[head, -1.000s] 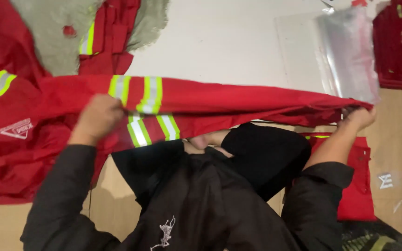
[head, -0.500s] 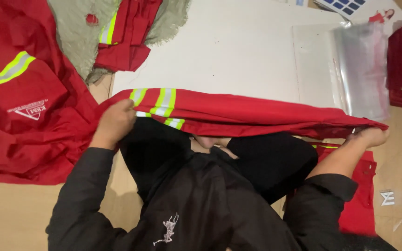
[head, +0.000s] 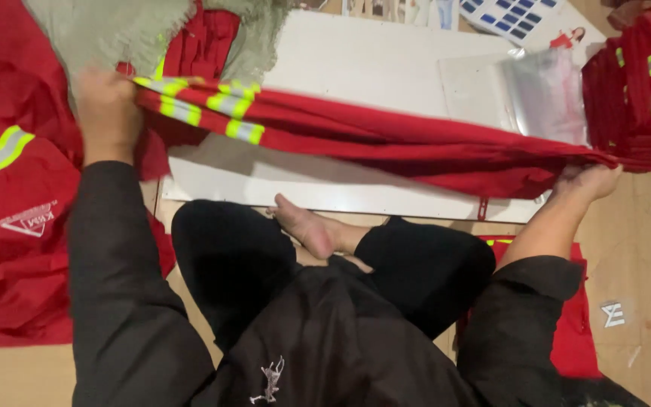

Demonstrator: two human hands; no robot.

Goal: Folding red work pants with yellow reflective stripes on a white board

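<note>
Right hand: right hand [head: 585, 185] pinches the narrow end of the red garment [head: 416, 147], fingers closed on the cloth.
Left hand: left hand [head: 107, 113] clenched around the striped end.
Garment: stretched taut between both hands above the white board [head: 371, 60].
Beyond: clear plastic bags [head: 544, 94].

White board [head: 386, 60] on the wooden floor [head: 642, 249], with clear plastic bags [head: 544, 94] and grey-green cloth [head: 114, 30] on it.
</note>
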